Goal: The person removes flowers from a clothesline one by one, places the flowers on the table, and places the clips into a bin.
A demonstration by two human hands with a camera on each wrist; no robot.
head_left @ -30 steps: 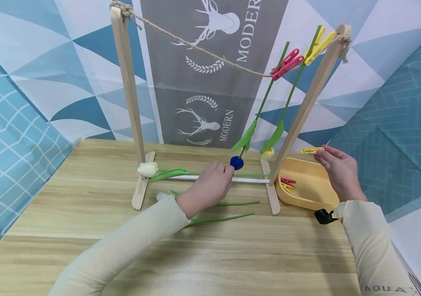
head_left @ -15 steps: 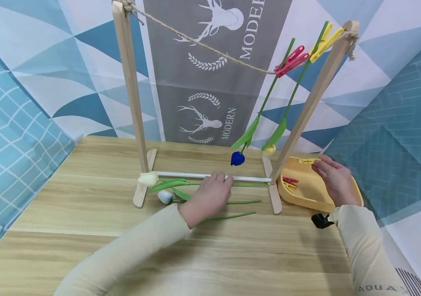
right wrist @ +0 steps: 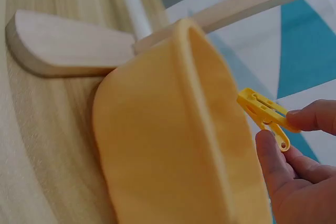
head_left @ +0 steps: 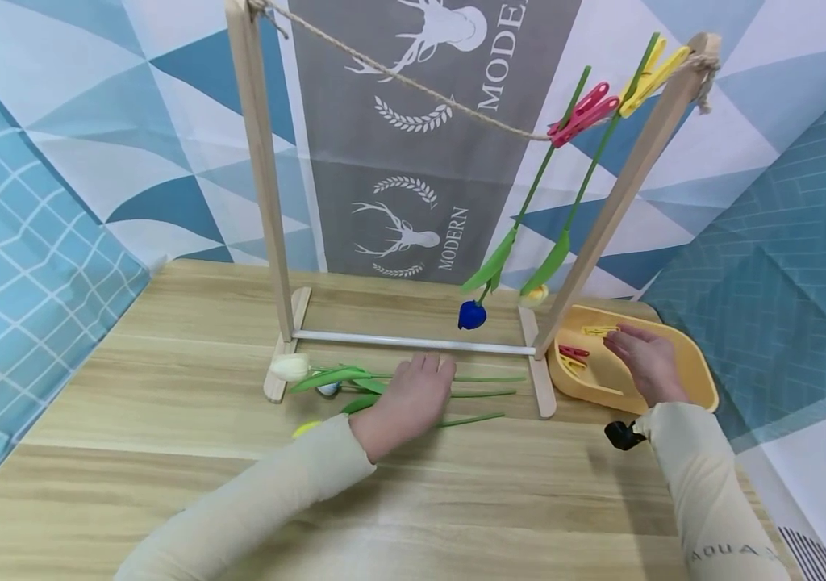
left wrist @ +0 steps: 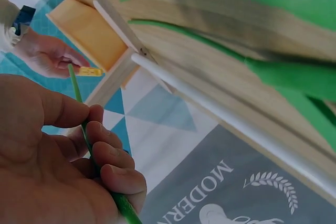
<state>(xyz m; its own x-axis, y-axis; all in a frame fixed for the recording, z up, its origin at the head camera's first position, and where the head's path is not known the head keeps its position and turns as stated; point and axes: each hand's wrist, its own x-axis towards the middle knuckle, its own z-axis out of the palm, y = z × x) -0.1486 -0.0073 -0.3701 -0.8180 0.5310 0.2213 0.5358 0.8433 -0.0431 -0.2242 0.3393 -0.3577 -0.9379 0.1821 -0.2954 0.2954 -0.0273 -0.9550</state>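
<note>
My left hand [head_left: 413,397] pinches the green stem [left wrist: 79,95] of an artificial tulip between thumb and fingers. That flower appears to be the white tulip [head_left: 289,367], whose head points left in the head view. Just below it lie a pale blue tulip [head_left: 329,389] and a yellow tulip [head_left: 306,428], partly hidden by my hand and sleeve. My right hand [head_left: 647,365] pinches a yellow clothespin [right wrist: 262,113] by its handles, above the orange bin [head_left: 696,371]. From a rope [head_left: 420,87] hang a blue tulip [head_left: 472,315] and a pale yellow tulip [head_left: 533,296], each clipped by its stem.
A wooden frame with a left post [head_left: 260,169], a right post [head_left: 623,194] and a white crossbar [head_left: 413,342] stands behind the loose tulips. A red clothespin [head_left: 574,352] lies in the bin. A red clip [head_left: 583,114] and a yellow clip [head_left: 651,79] grip the rope.
My left hand has drawn the white tulip toward me, away from the crossbar. The right hand has moved slightly left and nearer with the yellow clothespin. The head view has shifted a little.
</note>
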